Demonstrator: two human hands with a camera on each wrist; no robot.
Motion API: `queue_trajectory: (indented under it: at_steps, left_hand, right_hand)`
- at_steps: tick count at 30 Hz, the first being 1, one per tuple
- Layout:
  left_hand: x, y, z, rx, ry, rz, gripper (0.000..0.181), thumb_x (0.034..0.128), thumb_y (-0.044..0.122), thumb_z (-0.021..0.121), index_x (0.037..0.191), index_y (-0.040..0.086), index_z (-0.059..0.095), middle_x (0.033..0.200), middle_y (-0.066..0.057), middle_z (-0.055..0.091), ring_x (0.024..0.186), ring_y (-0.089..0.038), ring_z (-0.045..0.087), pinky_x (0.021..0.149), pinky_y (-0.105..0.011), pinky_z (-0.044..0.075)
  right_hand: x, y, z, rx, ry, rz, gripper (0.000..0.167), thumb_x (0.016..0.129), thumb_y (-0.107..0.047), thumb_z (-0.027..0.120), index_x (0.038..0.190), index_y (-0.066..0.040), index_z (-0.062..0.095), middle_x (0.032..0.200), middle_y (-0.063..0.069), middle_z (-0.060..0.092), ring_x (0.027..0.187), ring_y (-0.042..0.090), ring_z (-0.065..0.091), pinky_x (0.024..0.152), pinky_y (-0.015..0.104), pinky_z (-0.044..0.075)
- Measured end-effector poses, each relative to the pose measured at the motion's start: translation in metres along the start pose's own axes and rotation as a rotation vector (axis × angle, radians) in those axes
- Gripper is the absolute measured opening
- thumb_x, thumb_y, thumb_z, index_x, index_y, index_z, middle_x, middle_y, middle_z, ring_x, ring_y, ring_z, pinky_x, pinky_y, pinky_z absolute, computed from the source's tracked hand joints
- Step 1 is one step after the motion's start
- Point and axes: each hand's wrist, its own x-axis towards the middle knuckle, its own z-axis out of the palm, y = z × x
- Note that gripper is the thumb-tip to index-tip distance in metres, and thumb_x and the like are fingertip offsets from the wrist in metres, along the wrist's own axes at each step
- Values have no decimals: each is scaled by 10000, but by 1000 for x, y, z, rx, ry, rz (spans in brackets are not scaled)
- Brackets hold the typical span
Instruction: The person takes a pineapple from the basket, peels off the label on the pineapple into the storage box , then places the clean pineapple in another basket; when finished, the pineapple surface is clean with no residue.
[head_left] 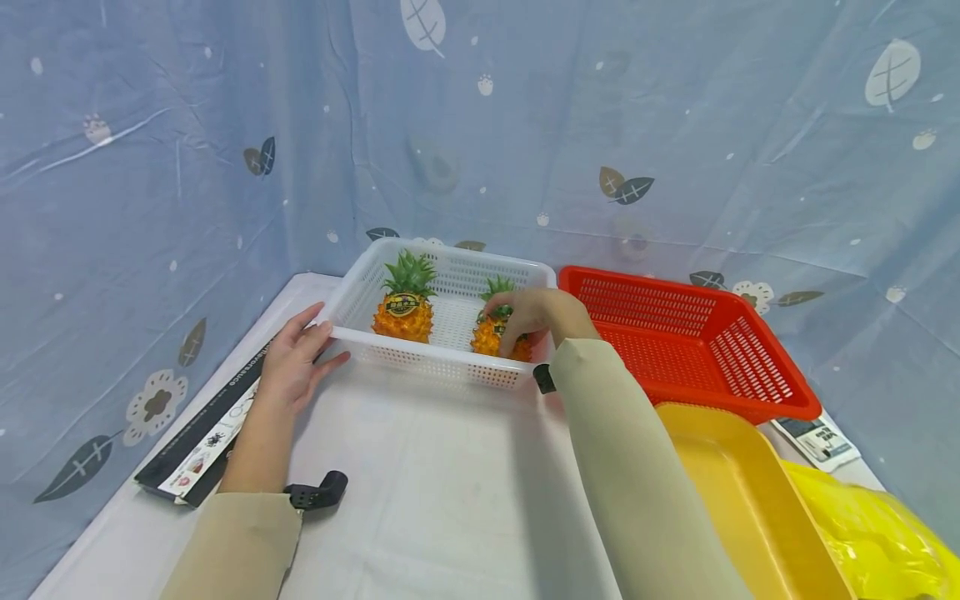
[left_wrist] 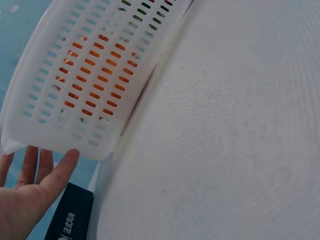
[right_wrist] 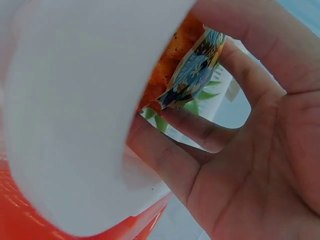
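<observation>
The right-hand pineapple (head_left: 487, 337), at four o'clock in the white basket (head_left: 420, 357), is gripped by the curled right hand (head_left: 528, 310); the left hand (head_left: 294, 358) is spread wide against the rim at eight o'clock. The fruit could be snagged, or the basket tipped, if the near wall is caught during lifting. Knobbly orange skin, green leaves and a dark label (right_wrist: 197, 67) are shown.
</observation>
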Motion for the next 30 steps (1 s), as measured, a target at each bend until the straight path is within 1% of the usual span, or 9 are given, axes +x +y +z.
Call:
queue_trajectory:
  at_steps: [3, 5, 11, 16, 20, 24, 30]
  left_hand:
    - [0, 0, 0, 7, 2, -2, 654, 1033, 199, 644, 1619, 210, 353, 1276, 59, 525, 1175, -102, 576, 873, -294, 622]
    - [-1, 0, -1, 14, 2, -4, 651, 1035, 202, 641, 1619, 212, 352, 1281, 63, 525, 1181, -104, 572, 880, -296, 620]
    - [-2, 0, 0, 36, 6, -2, 653, 1038, 204, 637, 1622, 209, 347, 1290, 67, 521, 1189, -107, 568, 897, -305, 610]
    - [-1, 0, 0, 36, 13, 1, 644, 1035, 202, 641, 1615, 212, 361, 1281, 69, 524, 1196, -116, 567, 908, -318, 602]
    - [0, 0, 1, 23, 3, -1, 645, 1031, 196, 648, 1612, 212, 370, 1274, 60, 531, 1199, -128, 573, 915, -326, 605]
    - [0, 0, 2, 23, 0, -1, 634, 1035, 191, 641, 1610, 215, 374, 1276, 55, 535, 1199, -131, 580, 931, -339, 600]
    - [0, 0, 0, 15, -3, -7, 636, 1048, 182, 614, 1623, 225, 346, 1261, 52, 522, 1206, -111, 577, 923, -309, 607]
  right_hand:
    - [1, 0, 0, 41, -20, -18, 694, 827, -150, 843, 1410, -381, 545, 1395, 83, 431, 1003, 219, 567, 997, 429, 529]
    - [1, -1, 1, 50, -28, -31, 680, 838, -129, 819, 1416, -358, 542, 1394, 91, 439, 997, 220, 561, 1007, 430, 526]
    - [2, -1, 1, 16, -29, -52, 652, 846, -134, 779, 1415, -343, 538, 1389, 87, 444, 981, 206, 551, 1043, 463, 507]
    - [4, 1, 0, -13, -27, -72, 628, 839, -155, 766, 1396, -344, 548, 1363, 86, 470, 940, 203, 558, 1021, 475, 501]
    - [5, 3, -1, -8, -26, -83, 618, 842, -175, 770, 1396, -333, 544, 1367, 89, 478, 963, 210, 561, 1000, 442, 519]
    - [5, 4, -2, 15, -28, -95, 638, 852, -179, 771, 1424, -319, 526, 1410, 93, 441, 1012, 213, 534, 973, 392, 523]
    - [1, 2, -7, -3, -28, -132, 656, 867, -186, 744, 1462, -313, 500, 1446, 95, 413, 1042, 218, 512, 988, 389, 523]
